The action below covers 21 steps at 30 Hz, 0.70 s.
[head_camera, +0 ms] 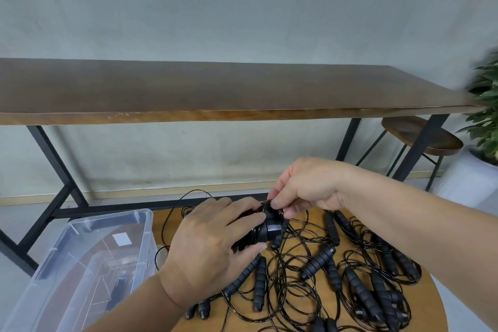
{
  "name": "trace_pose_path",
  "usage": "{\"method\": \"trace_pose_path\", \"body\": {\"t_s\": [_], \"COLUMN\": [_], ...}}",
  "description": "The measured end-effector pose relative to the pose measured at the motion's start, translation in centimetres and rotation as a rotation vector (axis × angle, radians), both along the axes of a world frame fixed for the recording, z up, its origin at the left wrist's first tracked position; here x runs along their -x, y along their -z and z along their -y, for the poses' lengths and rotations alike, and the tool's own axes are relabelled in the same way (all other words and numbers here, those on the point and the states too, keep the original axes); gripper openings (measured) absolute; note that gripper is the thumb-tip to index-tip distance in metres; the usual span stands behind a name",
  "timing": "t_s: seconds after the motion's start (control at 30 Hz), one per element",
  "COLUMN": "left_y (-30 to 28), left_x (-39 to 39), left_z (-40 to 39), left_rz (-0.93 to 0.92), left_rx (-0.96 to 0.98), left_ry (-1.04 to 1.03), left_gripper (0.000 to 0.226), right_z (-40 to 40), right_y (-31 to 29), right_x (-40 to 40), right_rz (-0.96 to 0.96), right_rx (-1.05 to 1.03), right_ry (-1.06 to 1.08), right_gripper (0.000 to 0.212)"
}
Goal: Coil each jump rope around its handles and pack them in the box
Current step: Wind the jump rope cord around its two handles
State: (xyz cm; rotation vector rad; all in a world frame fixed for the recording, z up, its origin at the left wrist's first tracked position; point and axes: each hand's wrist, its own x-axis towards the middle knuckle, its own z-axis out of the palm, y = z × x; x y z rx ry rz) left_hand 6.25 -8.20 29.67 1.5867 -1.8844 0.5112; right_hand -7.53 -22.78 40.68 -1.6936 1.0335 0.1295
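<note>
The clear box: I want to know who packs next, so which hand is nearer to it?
Left. The left hand grips the coiled rope just right of the clear box; the right hand pinches the rope farther right.

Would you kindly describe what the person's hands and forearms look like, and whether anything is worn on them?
Both the left hand and the right hand are bare: no gloves, rings, watch or wristbands show. Both forearms are uncovered as far as the picture's edge, with no sleeve in view. No markings show on them.
</note>
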Motion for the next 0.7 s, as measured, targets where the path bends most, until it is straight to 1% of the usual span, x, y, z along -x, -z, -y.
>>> {"method": "trace_pose_path", "body": {"t_s": [0.1, 0.2, 0.27, 0.37, 0.43, 0.47, 0.53, 0.7], "left_y": [0.0, -0.4, -0.6, -0.7, -0.7, -0.8, -0.9, -1.4], "left_x": [0.0, -0.1, -0.1, -0.1, -0.5, -0.7, -1.4, -2.0], "left_z": [-0.1, 0.1, 0.2, 0.2, 0.1, 0.1, 0.1, 0.0], "left_rz": [-0.074, -0.110, -0.142, -0.139, -0.145, -0.138, -0.110, -0.108], "left_rx": [0.017, 0.048, 0.075, 0.094, 0.097, 0.091, 0.074, 0.091], "left_ry": [-0.028, -0.060, -0.057, -0.056, -0.064, -0.075, -0.094, -0.097], "left_gripper": [0.039, 0.040, 0.040, 0.040, 0.039, 0.039, 0.039, 0.039], "right_z": [-0.7, -1.8, -2.4, -2.5, -2.3, -2.2, -2.5, -2.5], "right_y": [0.6, 1.5, 2.2, 2.8, 3.0, 3.2, 3.6, 3.9], "right_x": [0.0, 0.2, 0.4, 1.0, 1.8, 2.2, 2.4, 1.9], "right_rz": [0.125, 0.291, 0.370, 0.400, 0.378, 0.371, 0.404, 0.501], "right_rx": [0.071, 0.260, 0.408, 0.594, 0.653, 0.646, 0.554, 0.427], "right_ry": [0.089, 0.133, 0.117, 0.072, 0.063, 0.051, 0.029, 0.059], "right_gripper": [0.011, 0.009, 0.008, 0.006, 0.007, 0.007, 0.007, 0.012]}}
